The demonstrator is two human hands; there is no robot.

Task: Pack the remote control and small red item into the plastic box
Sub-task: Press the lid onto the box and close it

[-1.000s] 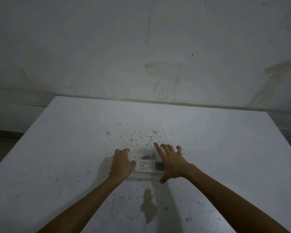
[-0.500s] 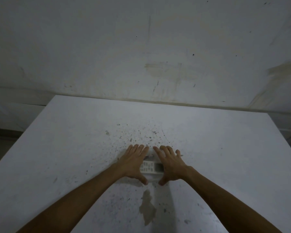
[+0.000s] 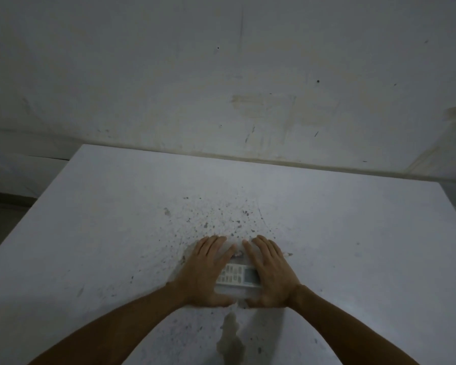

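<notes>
A: So, biggest first: what fills the view?

B: A scuffed wall (image 3: 221,75) behind, then a white table (image 3: 353,246) pushed up to it. Dark specks scatter over the middle of the top, and a brownish stain (image 3: 231,338) sits near the front edge.

A: And the arms?

B: Both forearms come in from the bottom. The left hand (image 3: 208,272) and right hand (image 3: 271,272) lie flat, palms down, fingers spread and pointing away, side by side on top of the box (image 3: 237,293).

A: Gripping it?

B: No fist, no curl. They're splayed wide and pressing on the clear top, thumbs reaching down the near side. Whether the thumbs hook under an edge, I cannot tell.

A: Where's the remote?

B: The remote (image 3: 238,276) shows in the gap between the two hands, lying crosswise under the clear plastic, buttons to the left and screen to the right.

A: The red item?

B: Something small and dim (image 3: 237,255) shows just beyond the remote, between the index fingers. Too blurred to name its colour.
</notes>
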